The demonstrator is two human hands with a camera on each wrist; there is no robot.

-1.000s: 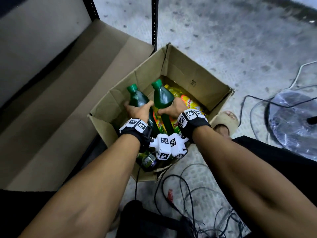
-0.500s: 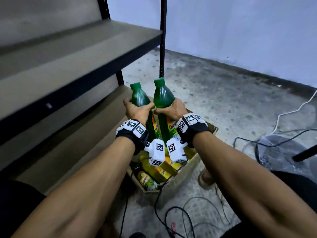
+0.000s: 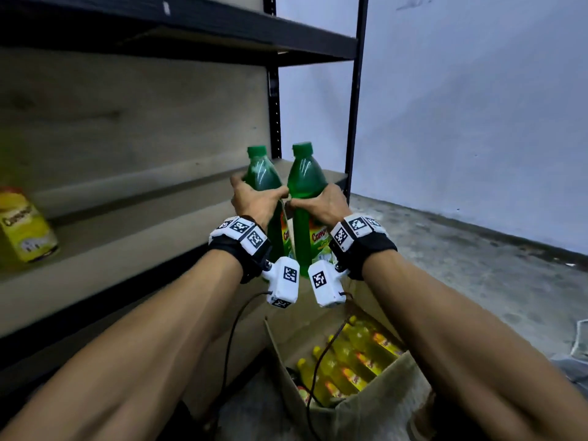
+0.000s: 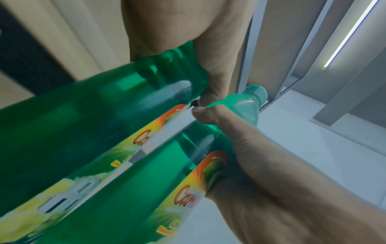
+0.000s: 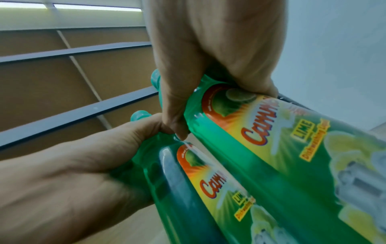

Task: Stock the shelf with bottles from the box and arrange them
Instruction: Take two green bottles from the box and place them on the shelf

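Two green dish-soap bottles with green caps and yellow-orange labels are held upright side by side in front of the shelf board point(image 3: 127, 227). My left hand point(image 3: 256, 202) grips the left green bottle point(image 3: 262, 178) at its shoulder, and my right hand point(image 3: 323, 203) grips the right green bottle point(image 3: 305, 176) the same way. The two thumbs nearly touch between the bottles. In the left wrist view my left hand point(image 4: 165, 33) wraps the left green bottle point(image 4: 83, 118). The right wrist view has my right hand point(image 5: 219, 46) curled round the right green bottle point(image 5: 292, 145). The open cardboard box point(image 3: 381, 399) sits below, on the floor.
Several yellow bottles point(image 3: 353, 361) lie in the box. One yellow bottle point(image 3: 22, 230) stands on the shelf board at far left. A higher shelf point(image 3: 191, 30) runs overhead, with black uprights point(image 3: 354, 122) at the right end. Cables trail from my wrists over the box.
Both hands have lifted the two green bottles out of the box and up to the height of the shelf board. My head has tilted up towards the shelf.
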